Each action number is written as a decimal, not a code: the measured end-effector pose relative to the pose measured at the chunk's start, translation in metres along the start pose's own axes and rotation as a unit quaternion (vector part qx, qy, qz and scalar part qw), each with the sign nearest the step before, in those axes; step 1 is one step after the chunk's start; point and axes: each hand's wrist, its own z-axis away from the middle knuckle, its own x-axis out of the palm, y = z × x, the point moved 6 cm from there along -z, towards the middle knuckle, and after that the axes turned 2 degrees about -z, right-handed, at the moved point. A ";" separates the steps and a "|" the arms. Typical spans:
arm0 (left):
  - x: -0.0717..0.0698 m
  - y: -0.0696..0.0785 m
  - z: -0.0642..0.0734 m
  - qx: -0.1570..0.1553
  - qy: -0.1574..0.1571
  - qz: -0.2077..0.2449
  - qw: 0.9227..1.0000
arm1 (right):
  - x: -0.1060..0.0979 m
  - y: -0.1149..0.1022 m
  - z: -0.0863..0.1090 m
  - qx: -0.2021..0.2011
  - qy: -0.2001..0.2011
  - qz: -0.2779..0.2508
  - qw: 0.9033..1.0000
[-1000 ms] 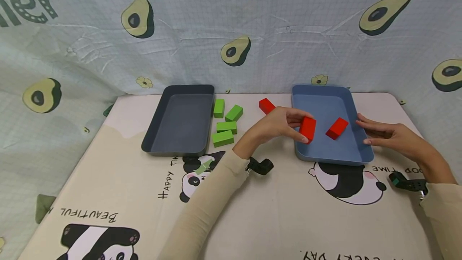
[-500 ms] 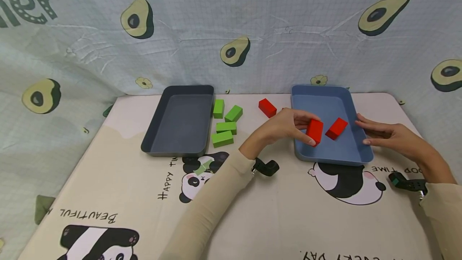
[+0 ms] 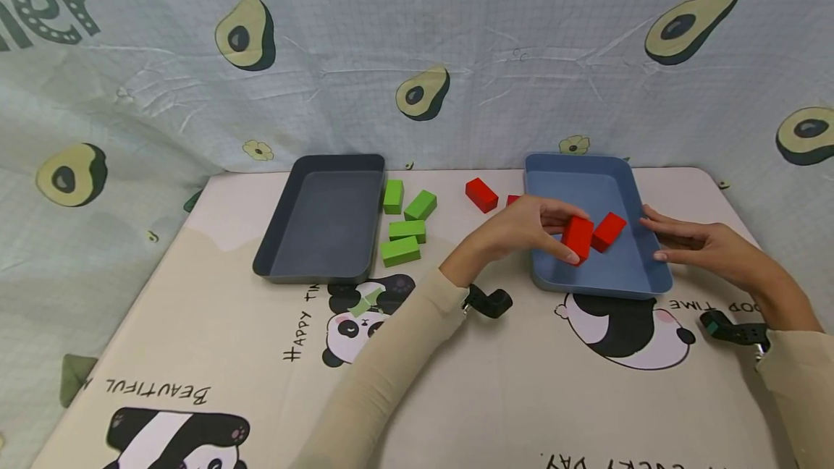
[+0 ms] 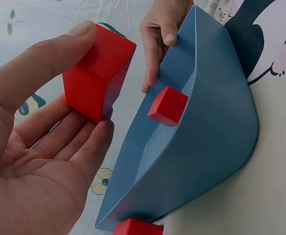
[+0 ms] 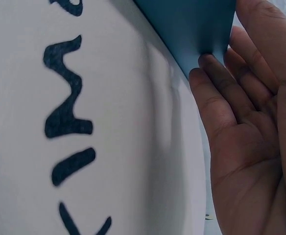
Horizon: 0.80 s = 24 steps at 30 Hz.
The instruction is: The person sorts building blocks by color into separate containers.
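Note:
My left hand (image 3: 531, 226) pinches a red block (image 3: 577, 239) between thumb and fingers above the blue tray (image 3: 586, 183). In the left wrist view the held block (image 4: 96, 73) is tilted, clear of the tray's near wall. Another red block (image 3: 609, 231) lies inside the tray, just right of the held one in the head view. At the tray's right side, my right hand (image 3: 710, 244) rests against the outer wall with fairly straight fingers; its fingertips (image 5: 197, 78) touch the wall in the right wrist view.
One red block (image 3: 481, 195) lies on the table left of the blue tray; a second red block (image 3: 513, 200) there is mostly hidden by my left hand. Several green blocks (image 3: 404, 230) lie beside a dark grey tray (image 3: 319, 277). A patterned cloth (image 3: 326, 100) hangs behind.
My left hand has carried the red block rightward over the blue tray, close to the block lying there. A partly hidden red block has come into view behind it. My right hand stays put.

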 end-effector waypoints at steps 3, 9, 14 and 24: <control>0.001 0.001 -0.001 0.000 -0.002 -0.006 1.000 | 0.000 0.001 0.000 0.000 0.000 0.000 1.000; 0.000 -0.002 -0.006 0.001 -0.008 -0.012 1.000 | 0.000 0.002 0.000 0.002 0.000 0.001 1.000; -0.001 -0.006 -0.011 0.001 -0.001 -0.022 1.000 | 0.000 0.002 0.000 0.006 0.001 0.004 1.000; 0.000 -0.008 -0.017 -0.010 0.003 -0.031 0.999 | -0.001 0.004 0.000 0.016 -0.002 0.010 1.000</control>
